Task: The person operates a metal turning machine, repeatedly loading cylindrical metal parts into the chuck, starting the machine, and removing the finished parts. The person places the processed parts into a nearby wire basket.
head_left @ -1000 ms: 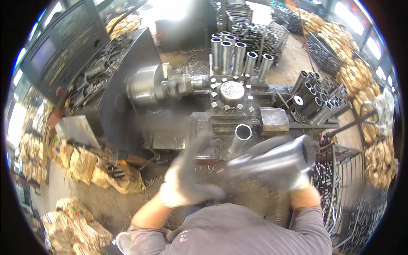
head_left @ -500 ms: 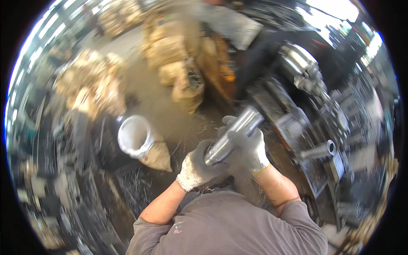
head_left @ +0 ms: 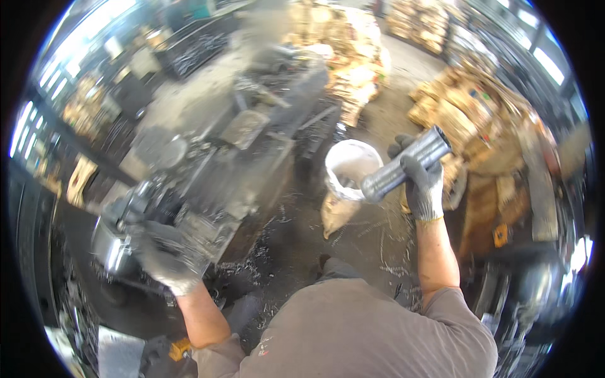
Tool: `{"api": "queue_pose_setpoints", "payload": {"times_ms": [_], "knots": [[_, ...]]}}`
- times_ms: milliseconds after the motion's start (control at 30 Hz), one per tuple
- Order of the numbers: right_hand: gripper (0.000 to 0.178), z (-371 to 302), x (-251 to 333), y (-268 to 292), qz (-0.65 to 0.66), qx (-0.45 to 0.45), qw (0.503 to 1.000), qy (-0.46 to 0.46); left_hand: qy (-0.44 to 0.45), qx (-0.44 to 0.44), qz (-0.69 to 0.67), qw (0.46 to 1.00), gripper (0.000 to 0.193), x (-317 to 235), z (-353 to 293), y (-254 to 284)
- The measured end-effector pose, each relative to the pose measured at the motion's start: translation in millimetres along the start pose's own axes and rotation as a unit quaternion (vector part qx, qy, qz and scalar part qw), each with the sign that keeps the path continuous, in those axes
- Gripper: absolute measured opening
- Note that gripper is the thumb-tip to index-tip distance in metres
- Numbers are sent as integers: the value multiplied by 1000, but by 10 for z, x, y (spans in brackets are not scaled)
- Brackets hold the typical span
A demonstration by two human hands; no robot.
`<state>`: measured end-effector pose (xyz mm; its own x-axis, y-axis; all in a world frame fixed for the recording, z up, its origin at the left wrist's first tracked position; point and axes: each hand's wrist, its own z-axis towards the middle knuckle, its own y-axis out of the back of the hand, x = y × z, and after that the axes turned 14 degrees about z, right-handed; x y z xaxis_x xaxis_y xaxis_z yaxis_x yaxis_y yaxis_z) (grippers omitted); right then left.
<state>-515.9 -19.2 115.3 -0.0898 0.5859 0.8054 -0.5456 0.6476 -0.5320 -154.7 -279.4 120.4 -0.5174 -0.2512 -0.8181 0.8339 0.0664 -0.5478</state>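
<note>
In the head view, my right hand, in a grey-and-white knit work glove, grips a grey metal tube around its middle. The tube is tilted, its open end up and to the right. At far left my left hand, gloved the same way, reaches over a lathe beside its shiny round chuck. Motion smears those fingers, so I cannot make out whether they touch the chuck or hold anything. A white bucket stands on the floor just left of the tube, with a tan sack against its near side.
The lathe bed runs from the chuck up toward the far middle. Curly metal shavings lie on the dark floor. Stuffed tan sacks are heaped at the right. A steel plate lies at the lower left.
The view has swung left, bringing the lathe to my left side. My left hand has let go of the tube and reached out to the chuck; only my right hand holds the tube now.
</note>
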Motion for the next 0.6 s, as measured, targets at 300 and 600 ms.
{"api": "queue_pose_setpoints", "payload": {"times_ms": [300,600], "knots": [[41,213,-1776,-1578,-137,387,888,-207,-371,-85,635,672,32,-523,2833,-81],[52,463,-2950,-1996,-106,606,781,-102,-230,24,628,743,27,345,1375,254]]}}
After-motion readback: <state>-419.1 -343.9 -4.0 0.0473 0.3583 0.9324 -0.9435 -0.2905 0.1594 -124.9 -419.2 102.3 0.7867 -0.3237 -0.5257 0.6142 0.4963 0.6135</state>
